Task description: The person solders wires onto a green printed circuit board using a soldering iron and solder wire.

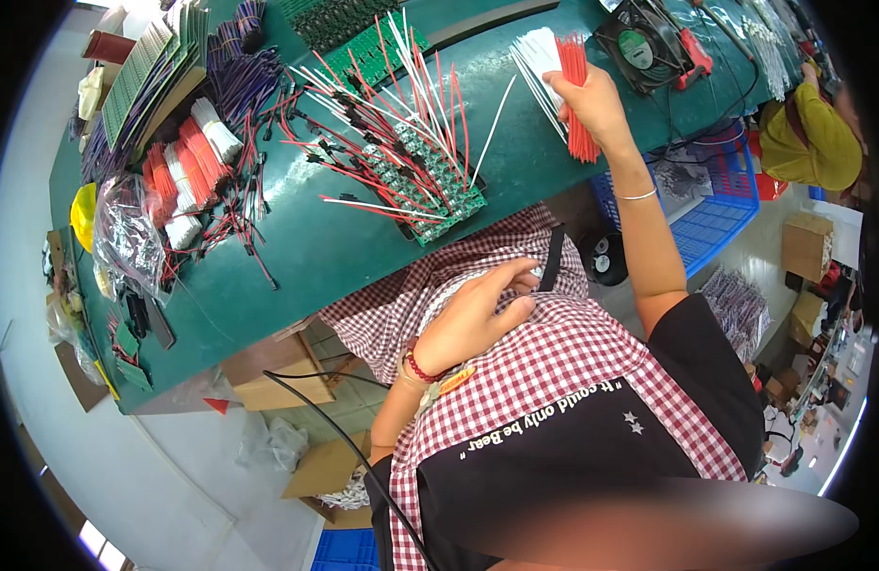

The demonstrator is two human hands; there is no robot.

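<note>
Checked red-and-white apron cloth (554, 352) fills the lower middle of the frame, closest to the lens, and the left hand (473, 319) lies against it just left of centre, fingers curled loosely with the tips pressed into the fabric; whether anything sits inside that grip cannot be told. A red bead bracelet (419, 366) circles that wrist.

Up at the upper right of centre, the right hand (592, 105) is raised over the bench (335, 252), its grip closed tight round a bundle of red wires (578, 105) together with a fan of white wires (539, 57); the red ends hang below the fist, the white ones spread up and to the left. A thin silver bangle (636, 195) rings the right forearm.

Left of that hand, in the upper middle of the frame, a green circuit board (430, 186) lies on the green bench with many red and white leads standing out of it at all angles. More green boards (363, 43) sit above it near the top edge. Toward the upper left, banded bunches of red and white wire (187, 157) rest beside dark purple bundles (240, 81). A black cooling fan (639, 43) lies at the upper right, and below it a blue plastic crate (715, 214) stands off the bench edge. Another person in a yellow top (810, 138) is at the far right edge.
</note>
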